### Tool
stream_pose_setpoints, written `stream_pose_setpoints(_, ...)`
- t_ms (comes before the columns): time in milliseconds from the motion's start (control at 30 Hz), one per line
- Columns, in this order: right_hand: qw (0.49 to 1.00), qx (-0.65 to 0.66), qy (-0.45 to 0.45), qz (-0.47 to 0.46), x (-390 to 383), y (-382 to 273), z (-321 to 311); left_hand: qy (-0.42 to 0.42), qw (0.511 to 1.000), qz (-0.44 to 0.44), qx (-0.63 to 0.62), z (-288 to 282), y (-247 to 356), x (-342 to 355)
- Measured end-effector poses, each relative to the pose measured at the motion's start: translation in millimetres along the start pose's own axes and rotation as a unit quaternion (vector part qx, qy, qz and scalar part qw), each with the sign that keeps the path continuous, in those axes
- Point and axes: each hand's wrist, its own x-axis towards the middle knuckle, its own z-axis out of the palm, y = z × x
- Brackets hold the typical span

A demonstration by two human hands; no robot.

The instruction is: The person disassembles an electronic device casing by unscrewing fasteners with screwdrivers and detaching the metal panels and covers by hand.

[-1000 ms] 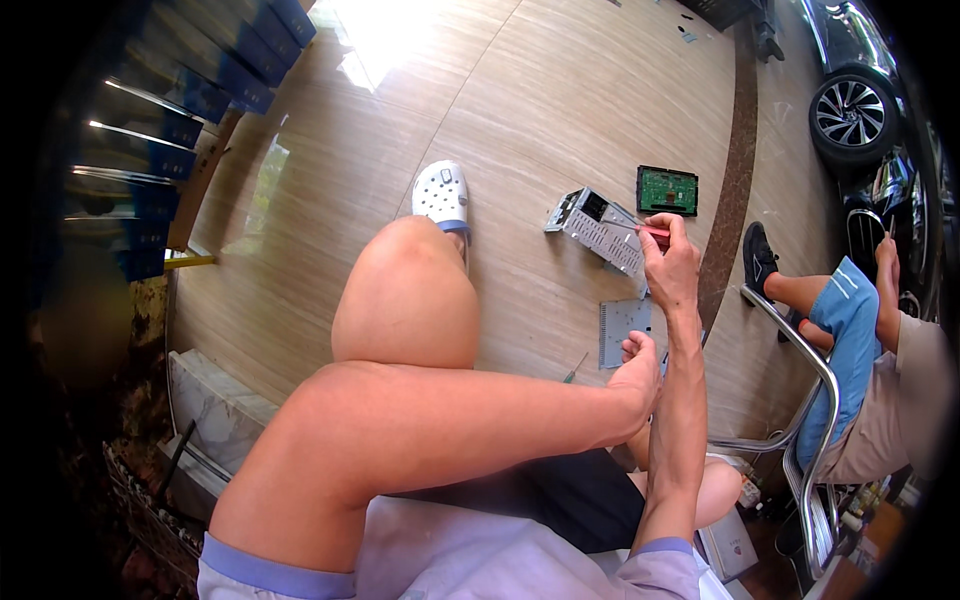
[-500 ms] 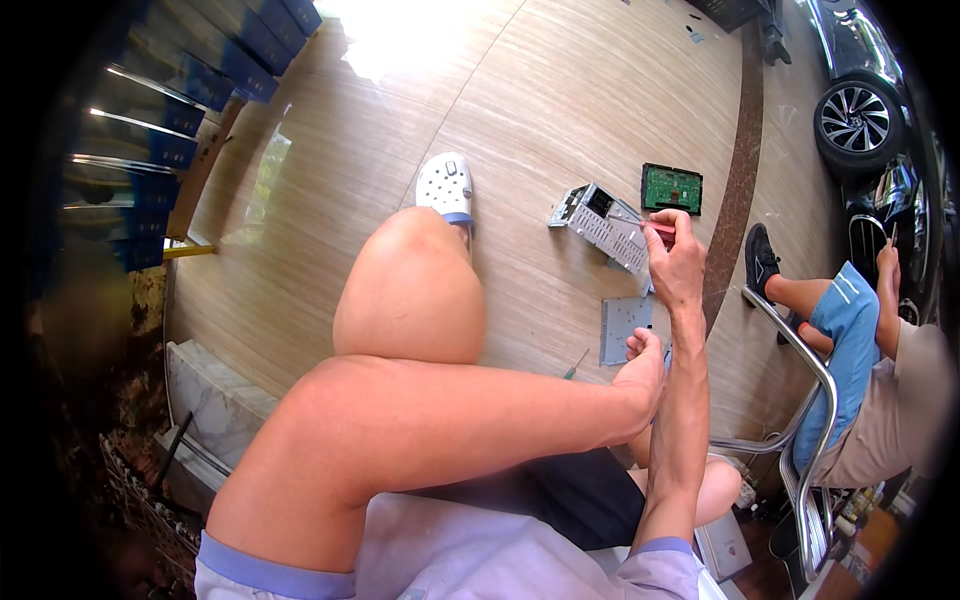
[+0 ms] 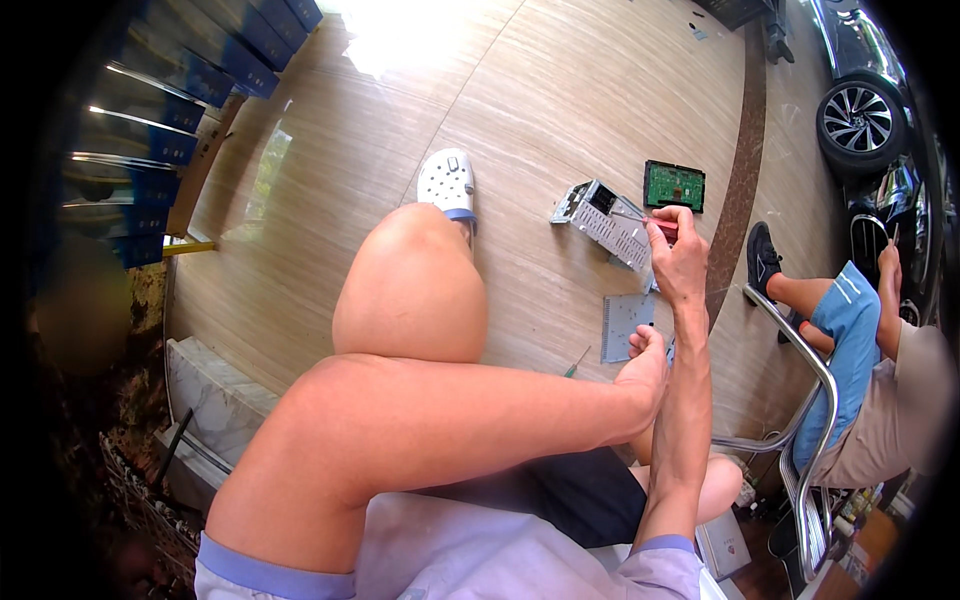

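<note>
My right hand (image 3: 682,262) is closed around the red handle of a screwdriver (image 3: 664,226). Its thin shaft points left onto the perforated side of a silver metal electronics case (image 3: 617,237), which lies tilted on the floor. Just beyond it sits a green circuit board (image 3: 674,187) in a black frame. My left hand (image 3: 642,366) has its fingers curled in, beside the right forearm; anything inside them is hidden. Left of those fingers, a flat grey metal plate (image 3: 620,325) rests on the floor. A second, green-handled screwdriver (image 3: 572,370) lies left of the plate.
My bent knee (image 3: 410,290) and white clog (image 3: 446,180) are left of the case. At right, another person in blue shorts (image 3: 842,320) sits by a chrome chair frame (image 3: 828,385), with a black car (image 3: 905,150) beyond. Blue boxes (image 3: 170,150) line the left.
The whole view has shifted very slightly. The right hand keeps its hold on the red screwdriver against the case, and the left hand stays curled in place.
</note>
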Motion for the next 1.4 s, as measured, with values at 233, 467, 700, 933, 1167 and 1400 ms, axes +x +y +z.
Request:
stream_pose_setpoints(233, 1.000, 0.007, -0.003, 0.003, -0.1, 1.5, 0.5, 0.003, 1.000, 0.006, 0.002, -0.3, -0.6, 0.8)
stream_pose_setpoints(467, 1.000, 0.013, -0.005, -0.001, 0.7, 2.6, 1.6, 0.007, 1.000, -0.004, 0.004, 1.4, 1.6, 2.8)
stream_pose_setpoints(700, 1.000, 0.014, -0.013, 0.004, 1.5, 1.1, 1.0, 0.001, 1.000, -0.001, -0.004, 0.0, 1.8, 2.9)
stream_pose_setpoints(933, 0.999, -0.005, -0.025, -0.040, 1.8, 8.8, 1.4, 0.007, 1.000, -0.004, -0.003, -0.2, 3.3, 4.7)
stream_pose_setpoints(1167, 0.996, -0.013, -0.048, -0.074, 2.9, 5.6, -0.1, 0.000, 1.000, 0.005, 0.002, -1.1, 2.5, 4.3)
stream_pose_setpoints(1400, 0.998, 0.016, -0.050, -0.044, 3.3, 5.6, -5.1, 0.005, 1.000, 0.000, 0.002, -1.5, 1.9, 2.2)
